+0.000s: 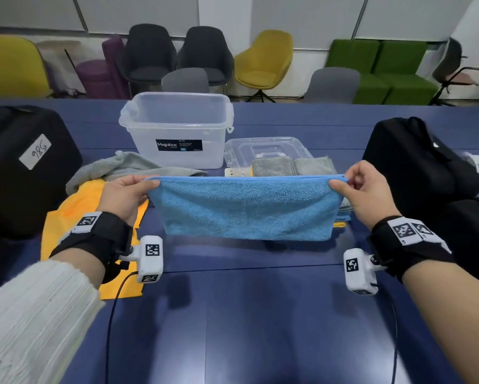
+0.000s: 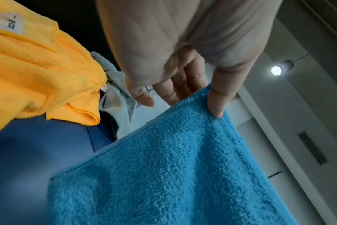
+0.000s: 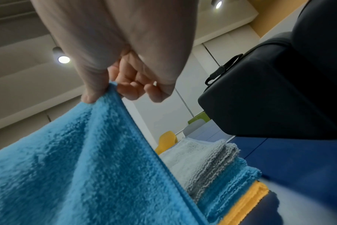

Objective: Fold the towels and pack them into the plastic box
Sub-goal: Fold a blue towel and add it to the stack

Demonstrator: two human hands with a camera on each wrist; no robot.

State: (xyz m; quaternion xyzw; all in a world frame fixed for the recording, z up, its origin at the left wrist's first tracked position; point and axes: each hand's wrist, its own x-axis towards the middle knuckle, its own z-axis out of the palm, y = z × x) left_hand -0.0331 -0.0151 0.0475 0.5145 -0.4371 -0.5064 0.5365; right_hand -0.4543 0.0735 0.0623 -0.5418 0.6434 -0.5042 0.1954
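Observation:
A blue towel (image 1: pixel 246 207), doubled over, hangs stretched above the blue table (image 1: pixel 260 314). My left hand (image 1: pixel 129 194) pinches its top left corner, thumb (image 2: pixel 217 99) pressed on the cloth (image 2: pixel 173 175). My right hand (image 1: pixel 363 189) pinches the top right corner (image 3: pixel 110 89) between thumb and curled fingers. The clear plastic box (image 1: pixel 177 128) stands open and empty behind the towel. A stack of folded grey, blue and orange towels (image 3: pixel 221 167) lies under the right corner. An unfolded orange towel (image 1: pixel 75 214) and a crumpled grey towel (image 1: pixel 127 167) lie at the left.
The box's clear lid (image 1: pixel 266 151) lies right of the box with folded grey towels (image 1: pixel 273 166) against it. Black bags sit at the left (image 1: pixel 19 167) and right (image 1: pixel 421 167) of the table. Chairs (image 1: pixel 263 62) line the far wall.

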